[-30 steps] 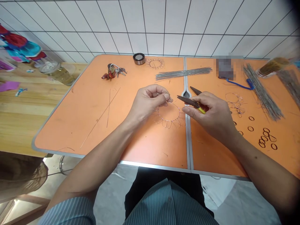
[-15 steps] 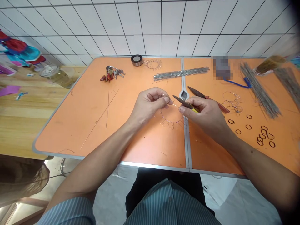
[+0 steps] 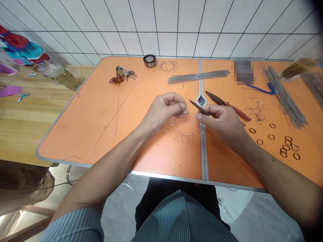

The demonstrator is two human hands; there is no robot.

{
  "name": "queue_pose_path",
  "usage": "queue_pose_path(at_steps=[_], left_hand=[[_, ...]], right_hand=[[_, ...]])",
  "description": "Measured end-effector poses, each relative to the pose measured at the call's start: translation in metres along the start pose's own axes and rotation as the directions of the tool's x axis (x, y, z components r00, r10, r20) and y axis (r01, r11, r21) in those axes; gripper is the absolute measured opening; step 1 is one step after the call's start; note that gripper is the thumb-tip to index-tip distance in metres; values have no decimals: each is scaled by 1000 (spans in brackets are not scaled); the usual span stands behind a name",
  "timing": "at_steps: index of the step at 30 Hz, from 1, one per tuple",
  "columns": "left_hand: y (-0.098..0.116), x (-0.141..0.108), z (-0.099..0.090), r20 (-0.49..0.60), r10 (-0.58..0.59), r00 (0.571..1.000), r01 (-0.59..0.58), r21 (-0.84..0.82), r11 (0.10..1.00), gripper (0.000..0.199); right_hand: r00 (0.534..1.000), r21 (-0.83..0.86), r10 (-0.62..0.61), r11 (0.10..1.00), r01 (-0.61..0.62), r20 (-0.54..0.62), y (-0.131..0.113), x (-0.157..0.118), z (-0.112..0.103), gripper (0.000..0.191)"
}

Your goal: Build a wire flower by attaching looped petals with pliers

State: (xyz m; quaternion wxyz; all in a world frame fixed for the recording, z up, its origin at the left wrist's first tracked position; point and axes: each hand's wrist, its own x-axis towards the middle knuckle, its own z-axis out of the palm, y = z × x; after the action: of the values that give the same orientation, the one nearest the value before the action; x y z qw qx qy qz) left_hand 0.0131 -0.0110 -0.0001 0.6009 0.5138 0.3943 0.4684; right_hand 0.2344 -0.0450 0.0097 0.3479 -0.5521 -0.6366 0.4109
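Note:
My left hand (image 3: 168, 110) pinches the upper left part of a thin wire ring (image 3: 185, 134) with loops fanned around its rim like petals. The ring hangs just over the orange table. My right hand (image 3: 219, 122) is closed around pointed pliers (image 3: 198, 107); a bit of yellow handle shows, and the rest lies hidden in the palm. The dark tips of these pliers point up and left, close to my left fingertips. From the ring, a wire end stretches toward my right fingertips; whether they touch it I cannot tell. Beyond my right hand lie red-handled pliers (image 3: 227, 104).
Behind my hands lies a bundle of straight wires (image 3: 198, 77), with another looped wire ring (image 3: 168, 66), a tape roll (image 3: 149, 61) and keys (image 3: 122, 74) farther left. To the right are small dark rings (image 3: 271, 137), tangled wire (image 3: 254, 109), a wire bundle (image 3: 287, 97) and a glass jar (image 3: 296, 69).
The wire ring has turned a little in my left hand, so more loops show at its lower left. The pliers in my right hand have tilted slightly. The whole view has shifted a little.

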Motion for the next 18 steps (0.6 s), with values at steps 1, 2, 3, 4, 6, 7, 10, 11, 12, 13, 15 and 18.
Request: queue_pose_path(at_steps=[1,2,3,4,6,7,10,11,12,13,15,18], left_hand=[[1,0,0,-2,-22,1000,22,-18,1000,13],[1,1,-1,-6,-42,999,42,-36,998,14],[1,1,-1,-9,-59,998,58,-52,997,14],[1,1,-2,-12,-71,997,70,-63,996,14],[0,2,-3,-13,-89,996,88,-66,994,14],[0,2,-4,-8,-99,995,98,-59,993,13],[-3,2,-5,9,-144,990,144,-28,989,11],[-4,2,-5,16,-159,987,159,-22,987,10],[-4,2,-4,23,-171,985,171,-20,985,9],[-5,2,-4,30,-180,983,181,-21,983,8],[-6,1,-2,45,-200,979,201,-25,979,7],[-6,0,1,47,-239,970,240,-31,970,5]], right_hand=[[1000,5,11,1000,-11,8,1,1,0,17],[1000,8,17,1000,-17,15,2,1,0,18],[1000,8,20,1000,-20,23,2,2,0,18],[999,6,17,1000,-18,31,3,3,0,18],[999,-9,0,1000,0,45,2,4,0,19],[998,-19,-10,1000,11,54,2,4,1,18],[996,-40,-28,999,31,84,1,6,2,16],[996,-41,-25,999,29,90,2,6,3,16],[995,-40,-20,999,23,94,2,6,4,15],[995,-36,-16,999,20,97,3,7,5,15],[994,-39,-22,999,27,105,6,7,6,16],[991,-105,-88,990,98,97,10,7,7,21]])
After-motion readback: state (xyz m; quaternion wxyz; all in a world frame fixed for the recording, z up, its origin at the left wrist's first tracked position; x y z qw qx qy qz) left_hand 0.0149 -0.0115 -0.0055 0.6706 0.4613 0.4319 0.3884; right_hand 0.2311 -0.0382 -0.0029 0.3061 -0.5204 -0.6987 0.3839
